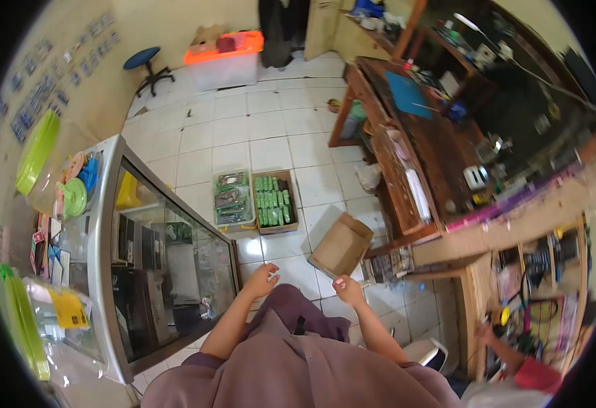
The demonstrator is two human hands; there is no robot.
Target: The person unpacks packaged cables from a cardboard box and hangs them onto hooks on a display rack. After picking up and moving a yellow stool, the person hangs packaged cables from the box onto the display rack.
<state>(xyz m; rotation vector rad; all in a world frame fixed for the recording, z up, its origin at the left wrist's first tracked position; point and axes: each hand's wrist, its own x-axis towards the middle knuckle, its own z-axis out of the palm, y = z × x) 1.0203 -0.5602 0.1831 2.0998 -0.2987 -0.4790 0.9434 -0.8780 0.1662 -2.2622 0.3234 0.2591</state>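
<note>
My left hand (262, 280) hangs in front of my body with loosely bent fingers, slightly apart and empty. On the other side, my right hand (347, 291) is also held out, its fingers half curled with nothing visible in them. Just beyond the right hand, an open cardboard box (342, 246) lies on the tiles; I cannot tell whether they touch. Farther ahead stands a cardboard box (277, 230) filled with green-wrapped packets (271, 200). Close beside it on the left is a clear plastic bin (217, 190) holding dark and green packaged items (231, 198).
A glass display cabinet (116, 204) stands at left, with green-lidded containers (38, 153) on top. At right is a wooden workbench (413, 146). Another person's arm (505, 350) reaches in at lower right. An orange-lidded bin (223, 72) and stool (143, 60) are farther back.
</note>
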